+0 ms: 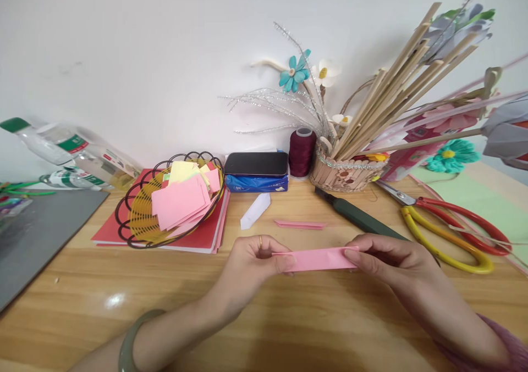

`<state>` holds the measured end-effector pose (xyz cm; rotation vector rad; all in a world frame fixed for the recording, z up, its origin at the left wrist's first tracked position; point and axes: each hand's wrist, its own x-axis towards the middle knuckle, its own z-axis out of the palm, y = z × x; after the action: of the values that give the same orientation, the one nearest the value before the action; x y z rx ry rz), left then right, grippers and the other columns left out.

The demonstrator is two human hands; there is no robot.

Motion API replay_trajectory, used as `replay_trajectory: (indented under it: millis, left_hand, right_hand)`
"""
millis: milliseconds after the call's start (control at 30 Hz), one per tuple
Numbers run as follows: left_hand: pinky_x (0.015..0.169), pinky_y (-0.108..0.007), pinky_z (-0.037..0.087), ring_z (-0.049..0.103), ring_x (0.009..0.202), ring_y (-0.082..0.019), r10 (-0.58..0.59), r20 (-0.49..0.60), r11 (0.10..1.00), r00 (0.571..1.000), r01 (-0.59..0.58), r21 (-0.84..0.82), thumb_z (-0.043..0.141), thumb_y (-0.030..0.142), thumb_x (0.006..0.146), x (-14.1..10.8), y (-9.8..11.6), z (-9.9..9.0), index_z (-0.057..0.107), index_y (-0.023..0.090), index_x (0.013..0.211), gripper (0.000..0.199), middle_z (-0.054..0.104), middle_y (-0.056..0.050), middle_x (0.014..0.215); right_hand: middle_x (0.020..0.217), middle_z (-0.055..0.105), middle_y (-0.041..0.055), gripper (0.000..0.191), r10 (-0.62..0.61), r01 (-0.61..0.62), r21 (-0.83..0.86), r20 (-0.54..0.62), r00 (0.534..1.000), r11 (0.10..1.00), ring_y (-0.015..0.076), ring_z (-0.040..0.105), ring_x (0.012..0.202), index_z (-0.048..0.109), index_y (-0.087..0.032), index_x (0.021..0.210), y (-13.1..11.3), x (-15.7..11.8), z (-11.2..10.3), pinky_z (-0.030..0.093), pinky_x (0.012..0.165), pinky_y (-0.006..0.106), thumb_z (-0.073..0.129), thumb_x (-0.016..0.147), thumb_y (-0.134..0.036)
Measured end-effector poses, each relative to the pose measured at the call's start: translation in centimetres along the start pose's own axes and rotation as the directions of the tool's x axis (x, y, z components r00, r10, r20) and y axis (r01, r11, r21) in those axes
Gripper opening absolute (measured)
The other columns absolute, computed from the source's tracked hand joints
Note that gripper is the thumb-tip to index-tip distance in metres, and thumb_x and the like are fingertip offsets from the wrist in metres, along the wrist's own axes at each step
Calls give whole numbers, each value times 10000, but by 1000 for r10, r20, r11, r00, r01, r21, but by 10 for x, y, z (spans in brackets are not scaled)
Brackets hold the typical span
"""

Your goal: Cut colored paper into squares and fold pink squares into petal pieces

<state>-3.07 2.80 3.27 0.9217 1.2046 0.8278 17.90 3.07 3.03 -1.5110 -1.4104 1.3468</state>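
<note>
Pink strip [317,260] is level above counter [165,300], in front of blue pack [256,183] & a bit to its R, stretched btwn both hands. L hand [252,257] has its L end pinched, thumb on the near face, fingers curled behind; R hand [396,262] has the R end the same way, thumb & fingers nearly closed. L wrist wears a bangle [127,342].

Phone [256,164] lies on top of the pack. Just in front of the pack: folded white paper [256,211]; front-R of it, a thin folded pink piece [300,225]. L of the pack: basket [138,210] w/ pink & yellow notes [181,201], sitting on red sheets [109,218]. Farther L: bottles [93,155] & grey board [37,234].

R of the pack: dark red spool [302,153], then a pot [350,175] w/ sticks [396,94] & flowers. Farther R & nearer the camera: dk green tool [367,218], partly behind R hand, & scissors [406,198] w/ red & yellow handles.
</note>
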Motion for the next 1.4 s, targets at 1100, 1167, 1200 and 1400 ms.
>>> replay_trajectory:
  millis: [1100,1167,1200,1400]
  left_hand:
    - [664,-248,383,511,744,-155,325,204,655,923,-376,655,570,98,780,1,-20,0,672,198,778,143,622,-12,747]
    - [681,-268,385,504,753,-168,336,265,562,904,-418,714,557,94,798,1,-22,0,697,213,827,186,641,-17,755]
    - [681,-274,386,500,750,-172,340,293,521,893,-439,732,546,93,807,1,-24,0,702,217,841,202,643,-20,751]
    - [629,-266,389,475,702,-164,426,384,348,819,-540,766,506,66,806,0,-32,-3,702,222,892,265,610,-9,682]
  right_hand:
    - [822,637,22,238,-380,368,-527,91,920,766,165,586,746,579,-226,812,22,13,2,455,673,300,401,888,-365]
    - [861,641,33,230,-391,383,-552,110,914,740,176,593,783,585,-221,835,26,16,2,458,706,320,403,887,-353]
    - [877,642,38,230,-397,392,-564,119,910,727,180,596,798,586,-219,844,27,18,2,459,719,329,402,887,-349]
    - [903,644,49,244,-420,443,-611,192,887,656,184,604,817,577,-218,860,32,26,1,469,740,343,373,895,-346]
